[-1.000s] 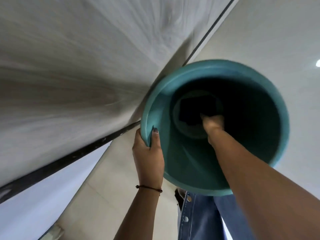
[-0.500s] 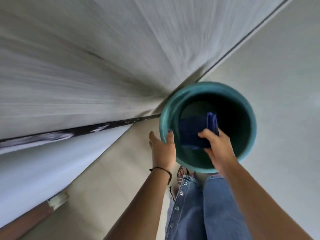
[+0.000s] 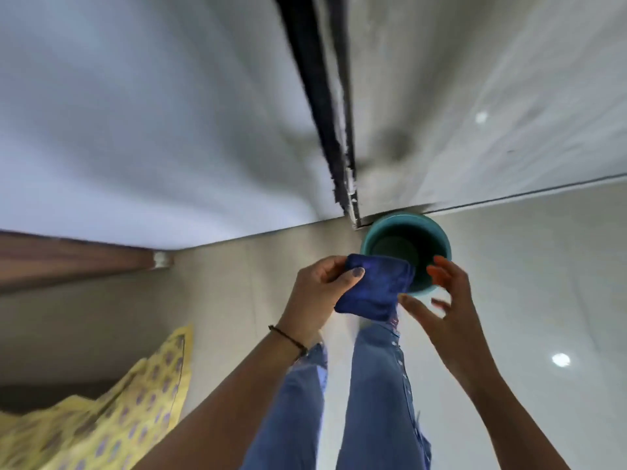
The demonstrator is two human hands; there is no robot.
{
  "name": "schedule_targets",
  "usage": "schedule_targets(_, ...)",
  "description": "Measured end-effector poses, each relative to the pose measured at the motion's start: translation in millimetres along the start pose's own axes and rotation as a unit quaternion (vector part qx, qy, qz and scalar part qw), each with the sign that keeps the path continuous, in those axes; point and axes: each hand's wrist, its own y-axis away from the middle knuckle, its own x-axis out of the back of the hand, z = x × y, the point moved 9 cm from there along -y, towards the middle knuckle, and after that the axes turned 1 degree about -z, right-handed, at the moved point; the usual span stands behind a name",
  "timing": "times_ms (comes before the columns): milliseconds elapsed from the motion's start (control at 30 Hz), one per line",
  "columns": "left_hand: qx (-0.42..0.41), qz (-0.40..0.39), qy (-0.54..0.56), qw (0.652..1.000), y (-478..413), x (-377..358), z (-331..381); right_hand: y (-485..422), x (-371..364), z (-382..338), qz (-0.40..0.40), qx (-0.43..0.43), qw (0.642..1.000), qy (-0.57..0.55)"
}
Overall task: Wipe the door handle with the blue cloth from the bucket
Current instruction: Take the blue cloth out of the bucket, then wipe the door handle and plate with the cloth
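Note:
A folded dark blue cloth (image 3: 375, 288) is out of the bucket, held above the floor. My left hand (image 3: 317, 293) pinches its left edge, thumb on top. My right hand (image 3: 441, 293) is just to the cloth's right with fingers spread; its lower fingers are close to the cloth's bottom corner, and I cannot tell if they touch it. The teal bucket (image 3: 441, 239) stands on the floor against the base of the wall, beyond the hands. No door handle is in view.
A dark vertical door edge or frame (image 3: 319, 106) runs down to the floor just left of the bucket. A brown wooden piece (image 3: 78, 259) lies at the left, and a yellow patterned cloth (image 3: 112, 422) at the lower left. My jeans-clad legs (image 3: 373, 401) are below.
The cloth came out of the bucket and passed from my right hand to my left. My left hand let go of the bucket rim. The view has pulled back, so the bucket looks smaller.

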Motion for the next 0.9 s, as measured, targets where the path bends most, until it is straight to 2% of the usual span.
schedule_targets(67, -0.063, -0.014, -0.047, 0.997, 45, 35, 24, 36, -36, -60, -0.049, 0.124, 0.987, 0.089)
schedule_targets(133, -0.132, -0.010, -0.093, 0.987, 90, 75, 41, 73, -91, -107, -0.115, 0.225, 0.947, 0.197)
schedule_targets(200, -0.209, 0.015, -0.162, 0.964, 130, 119, 51, 103, -148, -134, -0.148, 0.256, 0.910, 0.289)
schedule_targets(267, -0.268, 0.074, -0.190, 0.942, 176, 175, 53, 131, -203, -147, -0.166, 0.218, 0.911, 0.308)
schedule_targets(400, -0.243, 0.208, -0.099, 0.942, 257, 305, 23, 189, -295, -166, -0.177, 0.176, 0.945, 0.213)
schedule_targets(500, -0.226, 0.313, -0.058, 0.920, 306, 399, 1, 226, -357, -184, -0.207, 0.138, 0.965, 0.087)
schedule_targets(600, -0.214, 0.388, -0.017, 0.896, 347, 476, -14, 254, -423, -201, -0.262, 0.090, 0.961, -0.007)
schedule_targets(667, -0.207, 0.413, -0.010, 0.887, 360, 511, -16, 263, -463, -204, -0.301, 0.001, 0.949, -0.098)
schedule_targets(767, -0.200, 0.438, -0.002, 0.876, 366, 563, -14, 276, -530, -218, -0.375, -0.114, 0.893, -0.220)
schedule_targets(833, -0.200, 0.447, -0.014, 0.872, 361, 594, -6, 279, -567, -239, -0.418, -0.119, 0.863, -0.258)
schedule_targets(900, -0.209, 0.451, -0.028, 0.867, 350, 629, 8, 275, -602, -264, -0.442, -0.106, 0.847, -0.276)
